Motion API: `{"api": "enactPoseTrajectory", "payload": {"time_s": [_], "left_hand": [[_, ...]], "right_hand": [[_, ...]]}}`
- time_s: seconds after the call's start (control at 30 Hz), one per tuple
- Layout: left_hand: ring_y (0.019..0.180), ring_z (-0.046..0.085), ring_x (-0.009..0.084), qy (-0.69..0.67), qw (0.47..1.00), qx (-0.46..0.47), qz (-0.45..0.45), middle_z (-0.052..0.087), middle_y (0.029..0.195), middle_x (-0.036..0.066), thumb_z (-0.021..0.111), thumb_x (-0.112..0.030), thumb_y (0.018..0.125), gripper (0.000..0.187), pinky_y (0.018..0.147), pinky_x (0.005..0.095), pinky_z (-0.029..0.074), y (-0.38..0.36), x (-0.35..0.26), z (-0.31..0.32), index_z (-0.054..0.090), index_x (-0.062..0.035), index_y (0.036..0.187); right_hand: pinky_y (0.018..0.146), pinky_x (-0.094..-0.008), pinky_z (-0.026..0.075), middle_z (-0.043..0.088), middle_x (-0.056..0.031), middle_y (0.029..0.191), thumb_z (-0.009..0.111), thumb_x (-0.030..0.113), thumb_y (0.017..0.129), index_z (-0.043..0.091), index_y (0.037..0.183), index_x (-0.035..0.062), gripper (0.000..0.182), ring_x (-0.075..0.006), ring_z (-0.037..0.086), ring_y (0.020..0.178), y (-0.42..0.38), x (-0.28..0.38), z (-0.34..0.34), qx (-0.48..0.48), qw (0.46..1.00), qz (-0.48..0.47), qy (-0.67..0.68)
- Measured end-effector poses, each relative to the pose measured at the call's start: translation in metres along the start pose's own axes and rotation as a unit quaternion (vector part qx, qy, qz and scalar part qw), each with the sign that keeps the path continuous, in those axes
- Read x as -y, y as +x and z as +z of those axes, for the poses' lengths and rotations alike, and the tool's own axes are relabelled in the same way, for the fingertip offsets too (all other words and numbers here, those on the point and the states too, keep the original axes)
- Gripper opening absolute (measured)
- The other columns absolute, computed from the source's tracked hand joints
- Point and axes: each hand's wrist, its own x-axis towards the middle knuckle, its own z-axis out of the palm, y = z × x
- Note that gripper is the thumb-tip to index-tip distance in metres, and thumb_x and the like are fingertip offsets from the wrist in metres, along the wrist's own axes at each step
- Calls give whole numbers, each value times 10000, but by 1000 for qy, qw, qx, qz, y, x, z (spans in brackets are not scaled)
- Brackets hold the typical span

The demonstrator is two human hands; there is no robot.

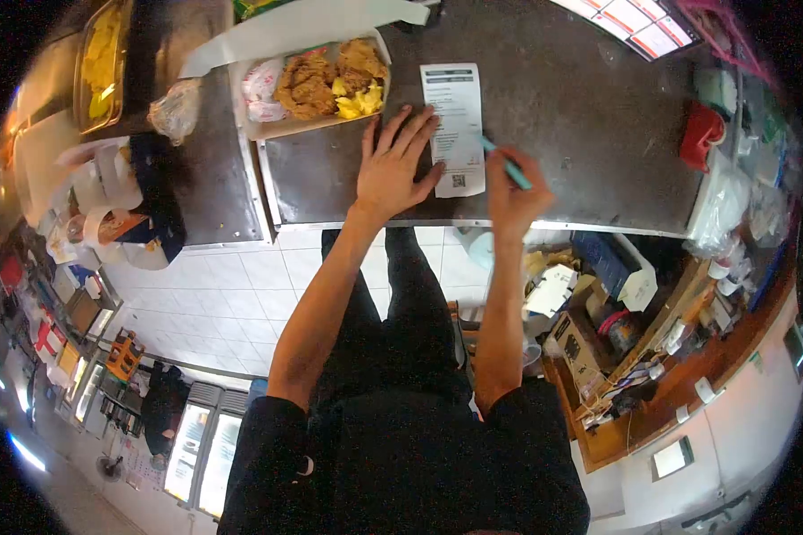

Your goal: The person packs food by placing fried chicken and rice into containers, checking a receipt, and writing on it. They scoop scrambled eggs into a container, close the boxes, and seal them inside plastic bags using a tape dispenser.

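Note:
A printed receipt (459, 147) with a QR code near its lower end lies on the dark counter (580, 116). My left hand (393, 169) rests flat, fingers spread, with its fingertips at the receipt's left edge. In my right hand (517, 196) is a teal pen (517, 174), its tip at the right edge of the paper. Just beyond my left fingers stands an open paper food box (317, 127) holding fried chicken pieces (308, 85), a yellow food (359, 98) and a wrapped white and pink bundle (265, 89).
Left of the box lie a clear plastic bag (175, 111) and a tray of yellow food (101, 67). A lit screen (638, 22) stands at the back right. A red object (702, 135) and plastic bags (724, 201) crowd the counter's right end. Below are shelves with boxes (575, 348).

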Motion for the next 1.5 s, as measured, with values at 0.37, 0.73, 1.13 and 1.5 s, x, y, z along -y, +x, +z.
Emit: {"api": "enactPoseTrajectory", "payload": {"time_s": [0.37, 0.73, 1.13, 1.5], "left_hand": [[1149, 555, 311, -79, 948, -283, -119, 588, 1243, 167, 684, -208, 868, 437, 996, 437, 394, -47, 18, -101, 593, -45, 1263], [791, 482, 68, -397, 815, -218, -362, 588, 798, -5, 582, -312, 985, 366, 692, 243, 413, -63, 136, -104, 703, 32, 1024], [925, 659, 282, 15, 951, -297, -91, 681, 1004, 179, 633, -69, 876, 233, 821, 375, 505, -24, 147, -211, 671, 10, 1092], [871, 671, 173, -380, 822, -300, -300, 707, 983, 121, 677, -63, 857, 250, 817, 300, 525, -60, 120, -121, 668, 31, 1087]], "right_hand": [[732, -350, 545, 703, -161, 918, 747, 230, 835, 670, 1090, 12, 345, -261, 691, 823, 59, 33, -10, 88, 994, -59, 29], [826, -294, 481, 709, -125, 1019, 715, 421, 872, 672, 1159, -32, 538, -163, 637, 934, 21, 86, 109, 214, 948, 212, 107], [781, -349, 525, 694, -149, 1021, 738, 92, 787, 697, 1088, 51, 307, -277, 661, 937, 59, 144, 41, -19, 991, -129, -26], [755, -334, 531, 686, -158, 994, 605, -72, 716, 619, 1115, 53, 418, -308, 684, 945, -22, 88, 96, 93, 995, -40, -20]]}}
